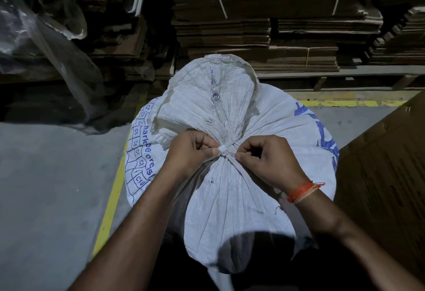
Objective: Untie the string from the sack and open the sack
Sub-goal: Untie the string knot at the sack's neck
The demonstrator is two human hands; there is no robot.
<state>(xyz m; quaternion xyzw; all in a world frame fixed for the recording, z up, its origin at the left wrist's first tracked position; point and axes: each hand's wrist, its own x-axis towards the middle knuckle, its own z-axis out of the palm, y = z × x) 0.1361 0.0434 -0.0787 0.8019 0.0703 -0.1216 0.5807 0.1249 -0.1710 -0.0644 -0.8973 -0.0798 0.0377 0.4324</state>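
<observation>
The string [224, 150], a pale flat band, is wound tight around the gathered neck of the sack [230, 187], at the middle of the view; the sack is a full white woven bag standing on the floor [46, 187] directly below the camera, its cloth pleated in towards the tie, and above the tie its loose mouth fans out away from the person; a small round metal piece sits on that fanned part, and blue printed letters and a numbered grid run along the sack's left and right shoulders. The left hand [189, 150] comes in from the left with fingers curled, its grip narrow, thumb and fingertips pinching the string at the knot; the right hand [268, 159] meets it from the other side, fingers likewise curled, fingertips pressed to the tie and the bunched cloth just beside it, though whether it pinches string or cloth I cannot tell; an orange thread band [301, 190] circles the right wrist. A yellow painted line [110, 201] runs along the grey floor to the left of the sack and another crosses behind it on the right; beyond stand stacks of flattened cardboard [230, 21]; crumpled clear plastic sheeting [46, 44] hangs at the upper left; a brown cardboard panel [386, 164] leans at the right edge.
</observation>
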